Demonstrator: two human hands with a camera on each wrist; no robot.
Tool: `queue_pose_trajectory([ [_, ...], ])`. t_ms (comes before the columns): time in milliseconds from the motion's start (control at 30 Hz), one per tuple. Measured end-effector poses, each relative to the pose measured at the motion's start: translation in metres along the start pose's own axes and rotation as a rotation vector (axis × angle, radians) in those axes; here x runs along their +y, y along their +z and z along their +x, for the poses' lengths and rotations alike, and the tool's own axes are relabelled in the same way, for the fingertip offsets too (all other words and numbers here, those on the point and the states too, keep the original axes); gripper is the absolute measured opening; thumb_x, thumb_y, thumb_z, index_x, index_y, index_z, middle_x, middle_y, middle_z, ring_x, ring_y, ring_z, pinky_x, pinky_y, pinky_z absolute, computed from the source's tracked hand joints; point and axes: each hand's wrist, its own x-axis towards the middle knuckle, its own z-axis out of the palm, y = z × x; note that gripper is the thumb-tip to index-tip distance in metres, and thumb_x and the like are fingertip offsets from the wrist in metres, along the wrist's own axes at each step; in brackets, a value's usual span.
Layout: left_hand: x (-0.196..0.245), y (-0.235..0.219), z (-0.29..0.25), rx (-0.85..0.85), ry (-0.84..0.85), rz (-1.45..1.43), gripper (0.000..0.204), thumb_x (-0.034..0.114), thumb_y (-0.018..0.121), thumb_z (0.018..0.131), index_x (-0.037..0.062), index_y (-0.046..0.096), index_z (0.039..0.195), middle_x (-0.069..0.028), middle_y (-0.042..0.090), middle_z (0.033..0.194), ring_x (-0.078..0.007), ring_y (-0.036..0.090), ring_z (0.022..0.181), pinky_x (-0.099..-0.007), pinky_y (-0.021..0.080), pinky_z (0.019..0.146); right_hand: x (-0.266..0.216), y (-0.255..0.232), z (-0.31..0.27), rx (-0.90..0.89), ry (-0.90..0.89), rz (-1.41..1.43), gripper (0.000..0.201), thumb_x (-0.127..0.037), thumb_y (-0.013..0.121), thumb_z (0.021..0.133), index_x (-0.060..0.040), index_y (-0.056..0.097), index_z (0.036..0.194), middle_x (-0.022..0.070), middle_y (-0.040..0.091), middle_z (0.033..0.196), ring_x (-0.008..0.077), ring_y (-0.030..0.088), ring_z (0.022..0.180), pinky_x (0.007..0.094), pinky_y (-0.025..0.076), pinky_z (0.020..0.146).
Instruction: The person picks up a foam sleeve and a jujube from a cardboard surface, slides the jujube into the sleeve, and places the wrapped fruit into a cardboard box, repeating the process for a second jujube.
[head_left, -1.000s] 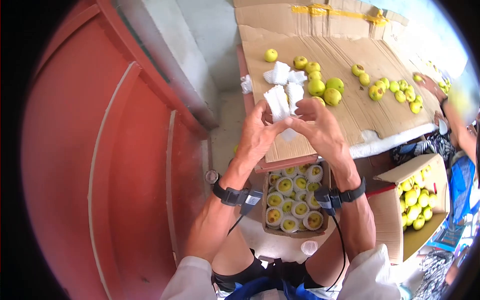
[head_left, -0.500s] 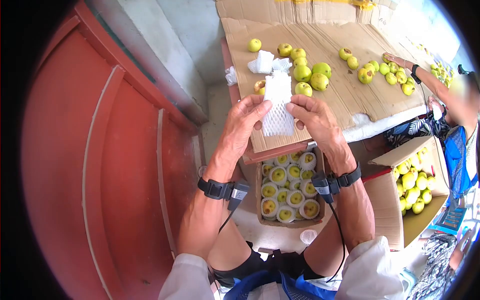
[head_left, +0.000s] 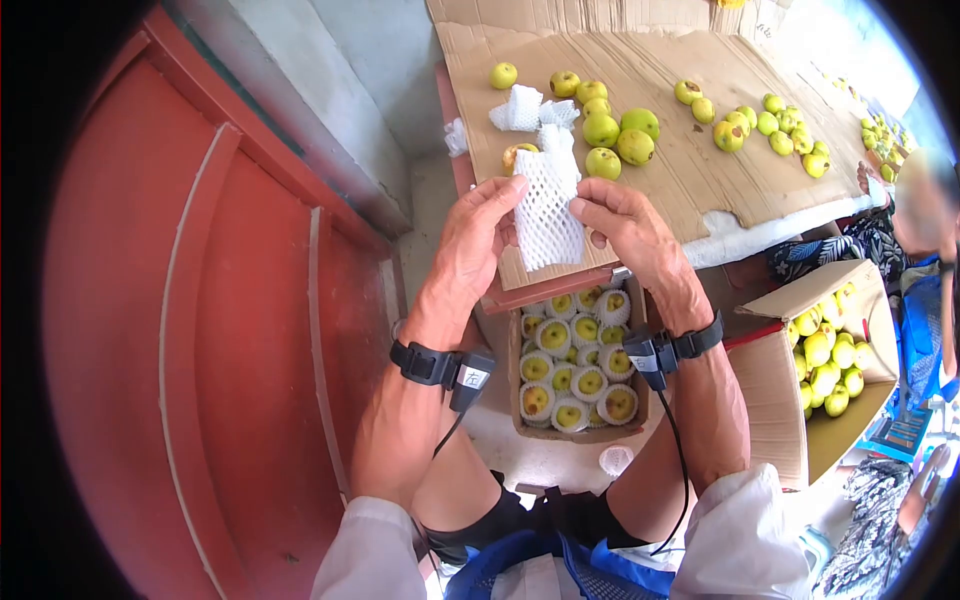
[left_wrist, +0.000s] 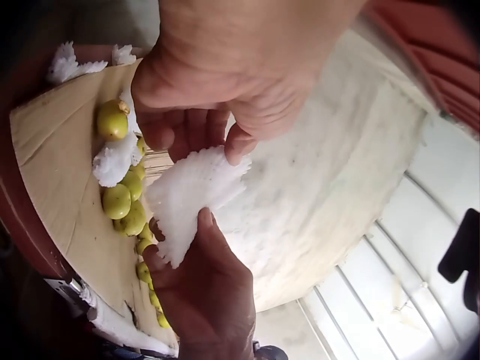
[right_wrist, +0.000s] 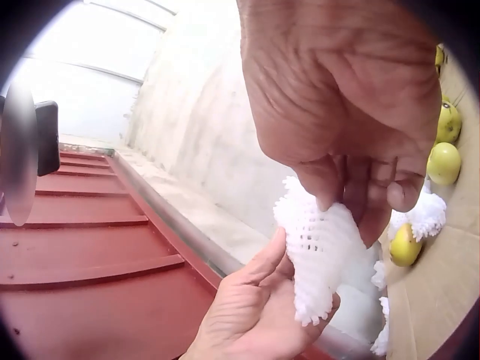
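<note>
Delicately, a person's left hand and right hand stretch a white foam net between them, above the near left corner of a cardboard sheet. Each hand grasps one side edge between thumb and fingers, a grip that appears to keep the soft mesh spread flat and facing the wearer; no apple shows inside it.

Beyond the fingertips, crumpled foam nets lie near the sheet's left edge, probably kept there for easy reach. Loose apples, several with brown blemishes, dot the sheet from its left side toward its right edge, some touching, others apart.

Below the near edge, a low box holds netted apples packed in close rows, the mesh around each one likely a cushion against its neighbors. To the right, an open carton contains bare apples heaped together. Both hands meet only the net's edges, leaving its middle uncovered.
</note>
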Motion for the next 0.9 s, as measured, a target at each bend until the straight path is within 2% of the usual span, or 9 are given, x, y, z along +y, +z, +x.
queue_pose_trajectory([
  [67, -0.001, -0.001, 0.0, 0.003, -0.004, 0.0, 0.02, 0.023, 0.068, 0.101, 0.0066, 0.071, 0.112, -0.0023, 0.073, 0.106, -0.0101, 0.067, 0.096, -0.0299, 0.054, 0.087, 0.0, 0.001, 0.0, 0.005, -0.021, -0.019, 0.034, -0.025, 0.066, 0.099, 0.0032, 0.069, 0.119, 0.0038, 0.068, 0.099, 0.0127, 0.058, 0.093, 0.0303, 0.047, 0.084],
  [133, 0.0, 0.0, -0.001, 0.055, 0.067, 0.179, 0.02, 0.023, 0.07, 0.1, 0.0061, 0.071, 0.112, -0.0017, 0.073, 0.104, -0.0096, 0.066, 0.094, -0.0291, 0.054, 0.085, -0.001, 0.003, -0.001, 0.01, -0.041, -0.036, 0.036, -0.026, 0.066, 0.099, 0.0037, 0.068, 0.119, 0.0039, 0.068, 0.099, 0.0131, 0.059, 0.093, 0.0305, 0.048, 0.084],
  [200, 0.004, 0.002, -0.005, 0.051, 0.068, 0.23, 0.02, 0.023, 0.071, 0.1, 0.006, 0.07, 0.111, -0.0012, 0.072, 0.103, -0.0094, 0.066, 0.093, -0.0288, 0.054, 0.085, -0.001, 0.005, -0.001, 0.045, -0.182, -0.05, 0.042, -0.029, 0.069, 0.098, 0.0054, 0.067, 0.122, 0.0036, 0.068, 0.1, 0.0142, 0.059, 0.094, 0.0314, 0.048, 0.085],
  [367, 0.005, 0.007, -0.007, 0.022, 0.055, 0.28, 0.019, 0.023, 0.072, 0.099, 0.0059, 0.07, 0.109, -0.0005, 0.071, 0.102, -0.0091, 0.066, 0.091, -0.0286, 0.054, 0.085, 0.011, -0.001, 0.007, 0.088, -0.144, 0.13, 0.041, -0.031, 0.072, 0.096, 0.0024, 0.067, 0.119, 0.0022, 0.068, 0.102, 0.0114, 0.059, 0.096, 0.0289, 0.047, 0.082],
  [500, 0.003, 0.002, -0.003, 0.0, -0.035, 0.045, 0.017, 0.02, 0.073, 0.098, 0.0048, 0.07, 0.106, -0.0043, 0.072, 0.104, -0.0122, 0.067, 0.095, -0.0318, 0.055, 0.09, 0.015, -0.002, 0.009, 0.056, -0.123, 0.417, 0.025, -0.026, 0.072, 0.097, -0.0048, 0.069, 0.11, -0.0005, 0.067, 0.101, 0.0076, 0.057, 0.092, 0.0258, 0.045, 0.078],
  [633, 0.003, 0.005, -0.005, 0.005, -0.069, -0.093, 0.016, 0.018, 0.074, 0.097, 0.0037, 0.069, 0.103, -0.0074, 0.072, 0.105, -0.0158, 0.068, 0.097, -0.034, 0.056, 0.093, 0.014, -0.001, 0.007, 0.036, -0.108, 0.483, 0.022, -0.025, 0.072, 0.096, -0.0058, 0.069, 0.108, -0.0012, 0.067, 0.099, 0.0082, 0.057, 0.09, 0.026, 0.045, 0.077],
  [700, 0.0, 0.005, -0.004, 0.018, -0.052, -0.095, 0.017, 0.019, 0.074, 0.097, 0.0036, 0.069, 0.103, -0.0073, 0.072, 0.105, -0.016, 0.068, 0.097, -0.0341, 0.056, 0.092, 0.011, 0.0, 0.005, 0.038, -0.08, 0.505, 0.029, -0.028, 0.074, 0.095, -0.0036, 0.069, 0.11, 0.0003, 0.067, 0.1, 0.0087, 0.057, 0.09, 0.0262, 0.045, 0.077],
  [833, -0.001, -0.001, 0.001, 0.053, 0.004, -0.087, 0.019, 0.02, 0.074, 0.098, 0.0031, 0.068, 0.103, -0.0074, 0.072, 0.105, -0.0164, 0.068, 0.097, -0.0349, 0.057, 0.092, 0.004, -0.002, -0.003, 0.022, 0.016, 0.296, 0.025, -0.017, 0.073, 0.096, -0.0036, 0.067, 0.116, -0.0008, 0.067, 0.1, 0.0071, 0.059, 0.084, 0.0229, 0.047, 0.071],
  [900, -0.001, -0.002, 0.001, 0.065, 0.002, -0.091, 0.02, 0.02, 0.074, 0.098, 0.0029, 0.068, 0.104, -0.0074, 0.072, 0.105, -0.0163, 0.068, 0.097, -0.0349, 0.057, 0.091, 0.008, -0.007, -0.002, -0.161, 0.056, 0.151, 0.029, -0.015, 0.076, 0.092, -0.0041, 0.066, 0.117, -0.0011, 0.065, 0.099, 0.0061, 0.056, 0.08, 0.0219, 0.045, 0.069],
])
